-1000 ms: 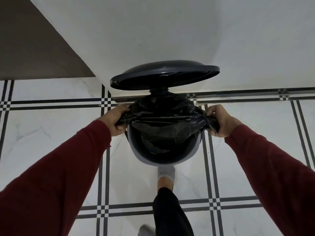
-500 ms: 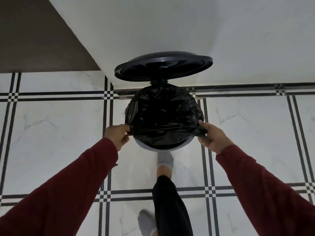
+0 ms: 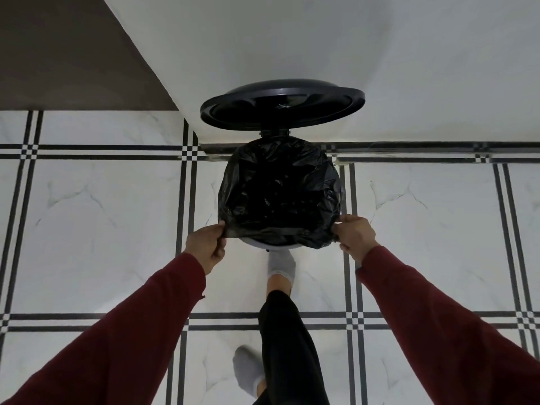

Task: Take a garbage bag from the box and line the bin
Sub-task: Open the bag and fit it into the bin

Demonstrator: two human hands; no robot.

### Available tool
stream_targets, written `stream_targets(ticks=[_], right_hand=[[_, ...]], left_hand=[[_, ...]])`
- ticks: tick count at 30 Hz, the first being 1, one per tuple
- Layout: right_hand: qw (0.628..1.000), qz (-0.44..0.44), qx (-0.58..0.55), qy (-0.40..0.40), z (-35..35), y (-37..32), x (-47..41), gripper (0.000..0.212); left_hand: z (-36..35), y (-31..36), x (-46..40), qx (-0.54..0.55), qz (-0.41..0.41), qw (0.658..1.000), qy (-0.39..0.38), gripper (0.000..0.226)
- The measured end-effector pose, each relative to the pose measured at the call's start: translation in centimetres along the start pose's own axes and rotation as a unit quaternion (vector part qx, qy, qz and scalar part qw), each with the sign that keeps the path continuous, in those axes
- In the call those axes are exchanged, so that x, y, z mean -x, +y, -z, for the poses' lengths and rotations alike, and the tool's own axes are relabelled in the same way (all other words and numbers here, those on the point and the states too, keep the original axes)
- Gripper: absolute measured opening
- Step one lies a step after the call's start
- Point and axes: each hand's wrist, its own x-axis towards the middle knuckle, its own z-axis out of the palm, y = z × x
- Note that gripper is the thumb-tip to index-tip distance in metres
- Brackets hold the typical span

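A black garbage bag [image 3: 280, 194] is spread over the mouth of a round pedal bin, wrapped over the rim on the far side and both flanks. A sliver of the bin's grey rim [image 3: 257, 244] shows at the near edge under the bag. The black lid [image 3: 282, 108] stands raised behind it. My left hand [image 3: 206, 247] pinches the bag's edge at the near left of the rim. My right hand [image 3: 355, 236] pinches the edge at the near right. The box of bags is out of view.
The bin stands on a white marble-pattern tiled floor [image 3: 102, 214] with black grid lines, against a white wall [image 3: 321, 39]. A foot in a grey sock [image 3: 282, 264] is at the bin's base; a second socked foot [image 3: 248, 372] is behind.
Both hands have drawn the bag's edge from the sides of the bin toward the near rim. The bag now covers nearly the whole opening, where before the near half of the bin showed.
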Motion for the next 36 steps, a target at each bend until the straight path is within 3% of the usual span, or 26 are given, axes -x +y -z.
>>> stream_targets(ticks=[2,4,6,9,12,16,21,23,26,28,32,36], right_hand=[[0.998,-0.025,-0.043,-0.035,-0.4,-0.2,-0.2,0.020],[0.986,-0.073,-0.129,-0.080,-1.1,-0.2,-0.2,0.022],[0.960,-0.115,-0.236,-0.101,-1.4,-0.1,0.3,0.021],[0.888,-0.138,-0.416,-0.140,-1.4,0.9,1.2,0.021],[0.894,-0.114,-0.401,-0.163,-1.7,2.0,2.0,0.031],[0.923,-0.114,-0.341,-0.137,-3.5,2.6,1.9,0.043],[0.932,-0.165,-0.295,-0.133,-3.6,2.8,2.1,0.040],[0.914,-0.172,-0.339,-0.142,-3.7,2.8,2.7,0.033],[0.850,-0.204,-0.473,-0.109,-4.2,2.8,3.0,0.031],[0.830,-0.212,-0.505,-0.104,-4.3,2.8,3.1,0.025],[0.811,-0.196,-0.536,-0.128,-4.9,2.1,3.7,0.042],[0.824,-0.188,-0.525,-0.097,-5.7,1.0,3.7,0.037]], left_hand=[[0.1,-0.4,-0.2,-0.153,-0.073,0.983,0.069,0.018],[-0.3,-0.2,-0.1,-0.173,-0.079,0.978,0.083,0.018],[-0.7,0.2,0.4,-0.038,0.013,0.999,0.032,0.016],[-0.7,0.3,1.0,0.119,0.101,0.987,-0.047,0.019],[-0.8,-0.6,1.0,0.118,0.065,0.988,-0.072,0.038],[-0.9,-1.7,0.2,0.060,0.007,0.997,-0.037,0.019],[1.2,-3.1,0.0,0.036,-0.013,0.998,-0.048,0.032],[1.6,-3.6,0.0,-0.010,-0.039,0.999,-0.013,0.032],[1.2,-3.7,-0.6,-0.115,-0.087,0.988,0.055,0.029],[0.8,-3.3,-1.0,-0.149,-0.084,0.981,0.094,0.027],[-1.0,-1.9,-0.9,0.001,0.001,1.000,0.022,0.015],[-3.0,-0.2,0.6,0.173,0.050,0.983,-0.024,0.028]])
